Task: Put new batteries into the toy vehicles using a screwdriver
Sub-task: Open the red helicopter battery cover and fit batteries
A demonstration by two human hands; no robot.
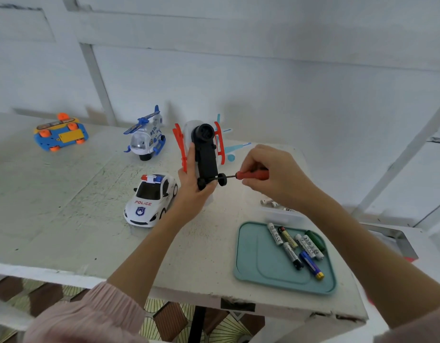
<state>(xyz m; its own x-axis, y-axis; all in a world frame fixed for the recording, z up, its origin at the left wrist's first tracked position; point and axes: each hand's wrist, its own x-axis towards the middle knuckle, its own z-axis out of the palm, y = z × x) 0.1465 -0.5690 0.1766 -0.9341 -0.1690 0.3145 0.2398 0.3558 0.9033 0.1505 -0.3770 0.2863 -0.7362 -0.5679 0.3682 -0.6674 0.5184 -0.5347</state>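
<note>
Head view: red-handled screwdriver, black underside.

Upturned toy helicopter in left hand; red-handled screwdriver in right hand, above table

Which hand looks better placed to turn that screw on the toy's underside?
The right hand: it already grips the red screwdriver, whose tip points at the black underside of the toy helicopter. The left hand is busy holding that toy up.
</note>
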